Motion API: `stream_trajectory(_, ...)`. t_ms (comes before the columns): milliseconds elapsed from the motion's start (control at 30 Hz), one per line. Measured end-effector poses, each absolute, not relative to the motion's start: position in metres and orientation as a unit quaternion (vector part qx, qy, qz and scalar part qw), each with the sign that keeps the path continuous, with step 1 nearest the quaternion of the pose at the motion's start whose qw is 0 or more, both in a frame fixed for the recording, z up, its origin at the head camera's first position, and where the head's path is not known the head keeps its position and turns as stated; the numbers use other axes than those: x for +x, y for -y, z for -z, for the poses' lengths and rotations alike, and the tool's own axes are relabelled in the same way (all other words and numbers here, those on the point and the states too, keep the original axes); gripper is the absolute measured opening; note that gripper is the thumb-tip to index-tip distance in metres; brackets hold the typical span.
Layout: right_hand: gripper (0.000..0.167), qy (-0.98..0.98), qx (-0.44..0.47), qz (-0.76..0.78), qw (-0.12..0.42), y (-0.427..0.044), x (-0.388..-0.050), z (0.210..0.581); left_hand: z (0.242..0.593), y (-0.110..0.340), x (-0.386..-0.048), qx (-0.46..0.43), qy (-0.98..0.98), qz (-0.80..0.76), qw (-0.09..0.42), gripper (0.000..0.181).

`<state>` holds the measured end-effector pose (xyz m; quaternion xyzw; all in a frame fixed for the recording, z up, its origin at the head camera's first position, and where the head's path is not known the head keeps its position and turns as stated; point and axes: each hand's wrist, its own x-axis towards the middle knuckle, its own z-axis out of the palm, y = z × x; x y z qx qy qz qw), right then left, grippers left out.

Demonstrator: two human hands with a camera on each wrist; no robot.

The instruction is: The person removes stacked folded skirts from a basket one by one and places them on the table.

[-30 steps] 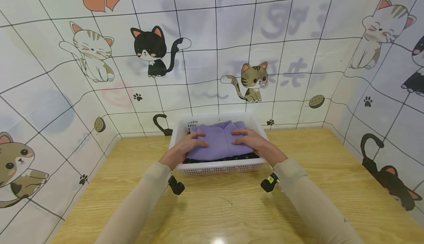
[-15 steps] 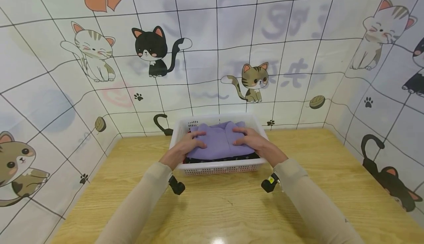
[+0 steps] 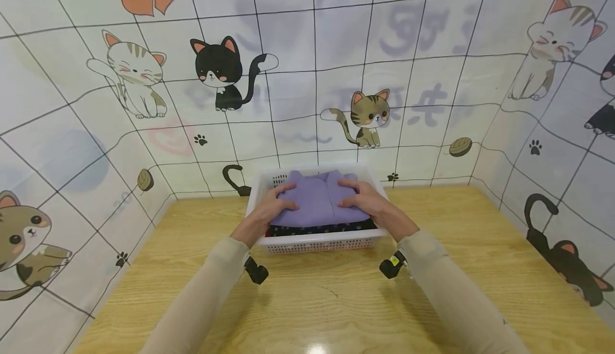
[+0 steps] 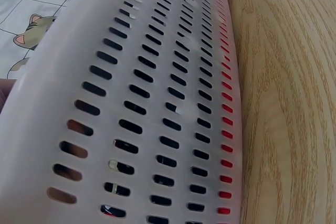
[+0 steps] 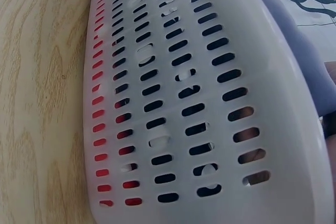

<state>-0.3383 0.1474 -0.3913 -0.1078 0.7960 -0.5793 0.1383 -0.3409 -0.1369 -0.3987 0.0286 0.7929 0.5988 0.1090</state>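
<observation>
A folded purple garment (image 3: pixel 309 202) lies on top of the clothes in a white plastic basket (image 3: pixel 319 245). My left hand (image 3: pixel 268 208) grips its left side, thumb and fingers spread over the top. On the opposite side my right hand (image 3: pixel 373 205) holds it the same way. Under the garment's front edge shows black fabric with light dots (image 3: pixel 322 229). Both wrist views are mostly filled by the basket's slotted front wall (image 4: pixel 149 85), which hides most of the hands. A bit of purple cloth (image 5: pixel 302 51) rises above the rim in the right wrist view.
The basket stands at the back of a wood-grain table (image 3: pixel 317 300), against a wall covering (image 3: pixel 298 97) printed with cats and grid lines. Something red (image 4: pixel 227 134) shows through the basket's lowest slots.
The purple garment has lifted slightly between both hands and shifted a little toward the back. More of the dotted black fabric now shows along the front.
</observation>
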Motion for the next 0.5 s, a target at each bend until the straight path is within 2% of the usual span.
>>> stream_trajectory(500,0.080,-0.810,-0.137,0.564,0.085,-0.1458,-0.3334,0.3812,0.3932,0.1373,-0.3370,0.052,-0.777,-0.621,0.085,0.079)
